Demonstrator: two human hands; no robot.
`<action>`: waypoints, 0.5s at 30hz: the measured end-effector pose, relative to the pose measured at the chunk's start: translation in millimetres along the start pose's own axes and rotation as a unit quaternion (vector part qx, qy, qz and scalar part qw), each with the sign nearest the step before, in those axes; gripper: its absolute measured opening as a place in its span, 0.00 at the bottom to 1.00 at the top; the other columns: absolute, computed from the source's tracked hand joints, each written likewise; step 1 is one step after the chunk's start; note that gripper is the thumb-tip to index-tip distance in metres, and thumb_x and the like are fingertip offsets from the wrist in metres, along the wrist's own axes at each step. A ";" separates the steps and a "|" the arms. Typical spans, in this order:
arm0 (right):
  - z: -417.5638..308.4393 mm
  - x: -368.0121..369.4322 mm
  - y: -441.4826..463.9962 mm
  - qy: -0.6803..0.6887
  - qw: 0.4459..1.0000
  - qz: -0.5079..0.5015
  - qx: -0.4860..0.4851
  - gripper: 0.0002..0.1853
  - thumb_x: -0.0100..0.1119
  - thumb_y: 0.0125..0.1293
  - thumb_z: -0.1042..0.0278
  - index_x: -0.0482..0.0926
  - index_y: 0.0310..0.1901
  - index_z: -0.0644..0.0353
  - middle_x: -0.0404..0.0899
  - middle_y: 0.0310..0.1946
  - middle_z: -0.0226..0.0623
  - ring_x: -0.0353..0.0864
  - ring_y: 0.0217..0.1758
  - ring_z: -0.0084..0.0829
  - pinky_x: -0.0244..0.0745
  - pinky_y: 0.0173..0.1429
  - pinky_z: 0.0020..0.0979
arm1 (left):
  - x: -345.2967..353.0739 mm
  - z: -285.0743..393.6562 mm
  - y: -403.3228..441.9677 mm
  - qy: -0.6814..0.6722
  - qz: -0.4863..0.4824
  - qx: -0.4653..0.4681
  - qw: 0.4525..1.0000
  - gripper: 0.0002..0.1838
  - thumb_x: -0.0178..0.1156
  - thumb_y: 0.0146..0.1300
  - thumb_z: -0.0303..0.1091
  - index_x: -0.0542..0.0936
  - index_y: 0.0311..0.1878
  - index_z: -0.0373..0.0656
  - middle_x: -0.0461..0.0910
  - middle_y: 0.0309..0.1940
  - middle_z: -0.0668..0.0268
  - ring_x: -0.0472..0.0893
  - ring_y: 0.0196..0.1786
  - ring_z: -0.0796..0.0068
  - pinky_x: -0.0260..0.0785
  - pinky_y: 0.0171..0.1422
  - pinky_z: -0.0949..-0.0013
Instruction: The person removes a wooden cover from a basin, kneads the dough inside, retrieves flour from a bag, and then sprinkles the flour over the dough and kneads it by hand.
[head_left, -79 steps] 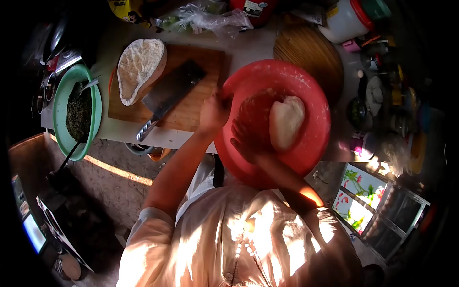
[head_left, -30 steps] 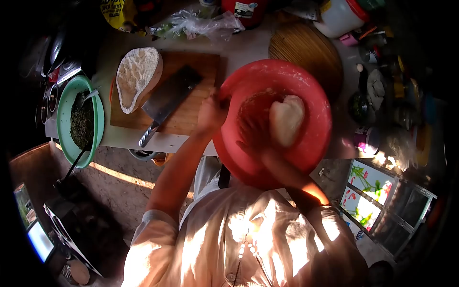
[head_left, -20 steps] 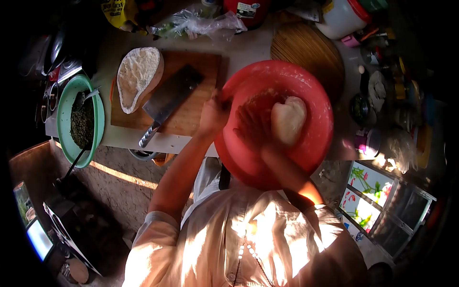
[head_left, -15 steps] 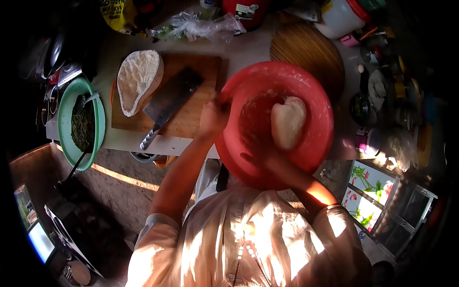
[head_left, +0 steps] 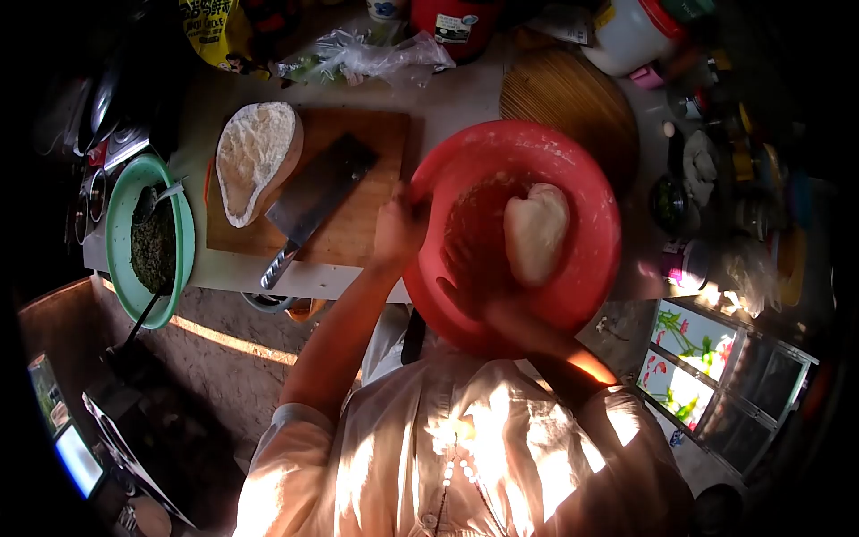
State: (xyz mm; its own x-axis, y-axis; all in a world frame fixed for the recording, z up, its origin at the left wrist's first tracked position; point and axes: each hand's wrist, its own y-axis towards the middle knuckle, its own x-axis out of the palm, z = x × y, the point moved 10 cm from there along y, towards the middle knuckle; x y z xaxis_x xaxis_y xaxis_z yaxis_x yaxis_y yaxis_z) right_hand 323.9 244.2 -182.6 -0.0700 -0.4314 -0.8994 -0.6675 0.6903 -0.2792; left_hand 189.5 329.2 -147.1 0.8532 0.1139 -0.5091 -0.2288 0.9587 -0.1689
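A large red basin tilts at the table's front edge. My left hand is closed round its left rim. Inside the basin, my right hand lies in shadow against the wall with its fingers spread, holding nothing. A smooth pale lump of dough rests just right of that hand. Left of the basin, a cleaver lies on a wooden cutting board, next to a container of white flour.
A green basin of dark chopped filling with a spoon stands at the far left. Behind the red basin lies a round wooden board. Plastic bags and a yellow packet are at the back; jars crowd the right.
My right hand has shifted a little within the red basin, down its left inner side. My left hand keeps its hold on the rim. The view has shifted slightly.
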 end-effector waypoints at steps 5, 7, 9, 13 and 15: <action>40.3 -21.2 55.2 -0.013 0.993 0.097 0.065 0.33 0.38 0.65 0.47 0.58 0.62 0.69 0.54 0.66 0.47 0.52 0.69 0.43 0.45 0.70 0.45 | -0.8 3.3 -1.5 -0.006 0.002 0.001 1.000 0.13 0.54 0.58 0.37 0.70 0.39 0.36 0.76 0.29 0.41 0.75 0.36 0.39 0.68 0.38 0.49; 49.9 -38.2 51.9 0.014 0.978 0.124 0.166 0.33 0.38 0.65 0.47 0.58 0.62 0.69 0.55 0.66 0.47 0.53 0.68 0.44 0.44 0.70 0.45 | -1.4 4.2 -6.6 -0.004 -0.006 -0.003 1.000 0.13 0.54 0.58 0.37 0.70 0.39 0.36 0.76 0.29 0.41 0.75 0.36 0.39 0.68 0.38 0.50; 26.8 -39.2 40.6 -0.095 0.985 0.066 0.129 0.32 0.38 0.65 0.48 0.60 0.61 0.68 0.56 0.65 0.47 0.53 0.68 0.44 0.45 0.70 0.46 | -3.4 3.5 -5.7 -0.002 -0.016 -0.051 0.999 0.13 0.54 0.58 0.37 0.70 0.38 0.36 0.76 0.29 0.40 0.76 0.37 0.39 0.68 0.39 0.50; 26.8 24.4 22.9 0.026 0.990 0.110 0.080 0.31 0.38 0.65 0.49 0.60 0.61 0.67 0.56 0.65 0.47 0.53 0.68 0.44 0.46 0.69 0.48 | 2.1 -9.3 -7.5 -0.007 -0.004 -0.028 1.000 0.13 0.54 0.58 0.37 0.70 0.38 0.35 0.76 0.29 0.40 0.76 0.37 0.39 0.68 0.38 0.49; 40.0 16.8 44.1 -0.253 0.956 0.147 0.026 0.25 0.42 0.64 0.56 0.66 0.56 0.67 0.62 0.60 0.52 0.61 0.63 0.45 0.52 0.66 0.44 | -0.4 -0.7 -8.3 -0.020 -0.009 -0.019 1.000 0.13 0.55 0.58 0.36 0.69 0.38 0.35 0.75 0.29 0.40 0.75 0.37 0.38 0.68 0.37 0.50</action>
State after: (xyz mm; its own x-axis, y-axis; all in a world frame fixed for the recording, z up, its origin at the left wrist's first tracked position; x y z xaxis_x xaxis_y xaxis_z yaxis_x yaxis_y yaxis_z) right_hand 323.0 290.6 -223.5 0.1282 0.1131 -0.9853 -0.6349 0.7726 0.0061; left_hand 190.8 321.0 -146.0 0.8753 0.1086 -0.4713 -0.2308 0.9502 -0.2096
